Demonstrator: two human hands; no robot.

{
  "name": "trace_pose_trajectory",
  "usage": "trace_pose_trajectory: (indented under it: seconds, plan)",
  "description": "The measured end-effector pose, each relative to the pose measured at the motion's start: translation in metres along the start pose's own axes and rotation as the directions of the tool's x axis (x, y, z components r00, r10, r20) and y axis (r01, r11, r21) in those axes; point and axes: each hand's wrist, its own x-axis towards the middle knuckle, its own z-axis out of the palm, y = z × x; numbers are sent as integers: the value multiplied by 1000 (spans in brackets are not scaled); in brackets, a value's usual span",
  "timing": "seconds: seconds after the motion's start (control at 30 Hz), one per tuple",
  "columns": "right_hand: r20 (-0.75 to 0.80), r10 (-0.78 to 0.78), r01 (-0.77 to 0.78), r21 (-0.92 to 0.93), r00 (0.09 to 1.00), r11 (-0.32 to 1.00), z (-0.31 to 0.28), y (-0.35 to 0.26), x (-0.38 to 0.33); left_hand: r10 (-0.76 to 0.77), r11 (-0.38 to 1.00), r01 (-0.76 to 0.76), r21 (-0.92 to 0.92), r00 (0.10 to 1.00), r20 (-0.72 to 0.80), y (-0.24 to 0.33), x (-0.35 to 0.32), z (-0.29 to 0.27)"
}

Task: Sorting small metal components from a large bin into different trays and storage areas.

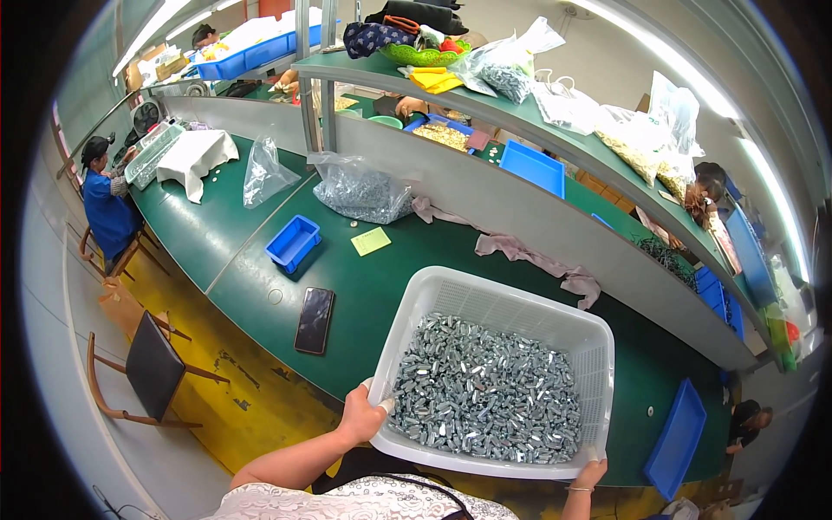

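A white perforated plastic basket [459, 290] full of small shiny metal parts [485, 390] rests at the near edge of a green workbench [364, 286]. My left hand [362, 414] grips the basket's near left rim, thumb over the edge. My right hand [589, 472] holds the near right corner from below; only its fingers show.
On the bench lie a black phone [314, 320], a small blue bin [293, 242], a yellow note [371, 240], a clear bag of metal parts [364, 191] and pink cloths [529, 256]. A blue tray [674, 438] sits at right. An empty chair [152, 368] stands at left; other people work nearby.
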Motion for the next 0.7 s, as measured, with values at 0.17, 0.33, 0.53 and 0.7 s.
trace_pose_trajectory:
  seconds: [0.17, 0.33, 0.53, 0.7]
  plan:
    - [-5, -11, 11, -4, 1000, 1000, 0, 4, 1, -13, 1000, 13, -8, 1000, 8, 4, 0, -1]
    - [25, 10, -9, -28, 1000, 1000, -9, 11, 3, 0, 999, 0, -32, 1000, 1, 2, 0, -1]
    - [28, 13, -11, -70, 1000, 998, -8, 5, 3, 56, 980, -65, -186, 997, -52, -1, -2, 6]
    - [-5, 20, -20, -14, 1000, 1000, 0, -6, -2, -69, 966, 48, -256, 995, -76, -2, -6, 13]
